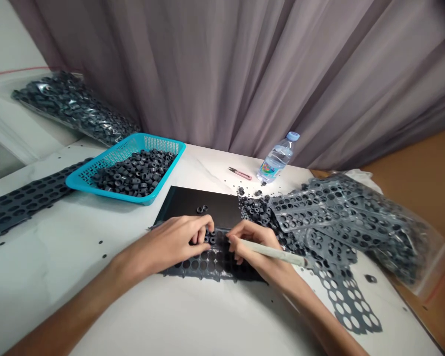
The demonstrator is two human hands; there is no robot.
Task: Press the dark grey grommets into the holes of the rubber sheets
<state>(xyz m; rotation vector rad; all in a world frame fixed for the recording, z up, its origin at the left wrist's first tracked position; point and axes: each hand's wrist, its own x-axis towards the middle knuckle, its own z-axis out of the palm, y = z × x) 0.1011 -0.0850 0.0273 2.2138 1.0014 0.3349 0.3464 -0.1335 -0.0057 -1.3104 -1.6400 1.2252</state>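
Observation:
My left hand lies on a grey perforated rubber sheet with its fingers curled, pinching at small black rings in the sheet. My right hand is closed round a pale stick-like tool, whose tip meets the sheet beside the left fingers. The sheet rests on a black mat, where two loose rings lie farther back.
A turquoise basket of black rings stands at the back left, with a clear bag of rings behind it. Punched grey sheets and loose rings pile at the right. A water bottle and small snips lie by the curtain.

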